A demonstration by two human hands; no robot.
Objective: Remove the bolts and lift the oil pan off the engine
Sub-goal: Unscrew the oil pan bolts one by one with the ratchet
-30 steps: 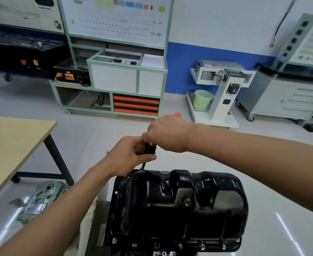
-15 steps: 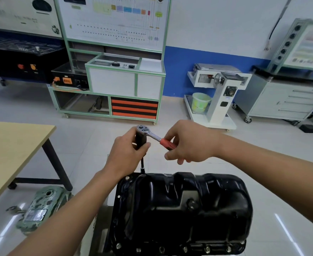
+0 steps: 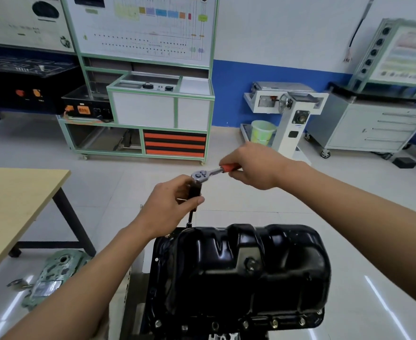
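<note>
A glossy black oil pan [image 3: 241,273] sits bottom-up on the engine at the lower centre, with several bolts [image 3: 274,322] along its near flange. A ratchet wrench [image 3: 208,172] with a red handle stands over the pan's far left corner on a black extension bar [image 3: 190,218] that reaches down to the flange. My left hand [image 3: 170,204] grips the black upper part of the extension just below the ratchet head. My right hand [image 3: 253,168] holds the red handle, out to the right of the head.
A wooden table [image 3: 13,207] stands at the left. A green metal engine cover [image 3: 52,276] lies on the floor beneath it. Green-framed training cabinets [image 3: 150,111], a white machine stand [image 3: 290,119] and a grey drawer unit [image 3: 374,128] line the far wall across open tiled floor.
My right hand has swung the red handle from over the left hand out to the right and away from me. The left hand stayed on the extension. The view has shifted slightly.
</note>
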